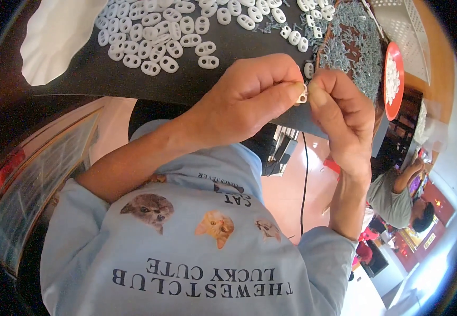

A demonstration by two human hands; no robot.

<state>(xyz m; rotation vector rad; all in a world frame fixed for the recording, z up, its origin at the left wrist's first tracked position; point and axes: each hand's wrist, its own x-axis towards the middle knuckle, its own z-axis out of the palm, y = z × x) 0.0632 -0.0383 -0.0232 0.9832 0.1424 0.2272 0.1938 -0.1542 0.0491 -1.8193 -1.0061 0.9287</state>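
Observation:
My left hand (252,97) is closed, its thumb and forefinger pinching a small white plastic cord lock (302,97), an oval piece with holes. Right beside it, the thumb and forefinger of my right hand (343,113) are pressed together against the piece's right side. Whatever those fingertips hold, if anything, is hidden. Just beyond both hands, a loose white oval piece (309,69) lies on the dark tabletop (234,47). Many more white two-holed oval pieces (168,39) are spread over the table to the far left.
A heap of small grey spring-like parts (355,45) lies at the far right. Next to it stands a red plate (387,87) with small white parts. A white scalloped dish (55,39) sits at the far left. Another person (397,197) is in the background at right.

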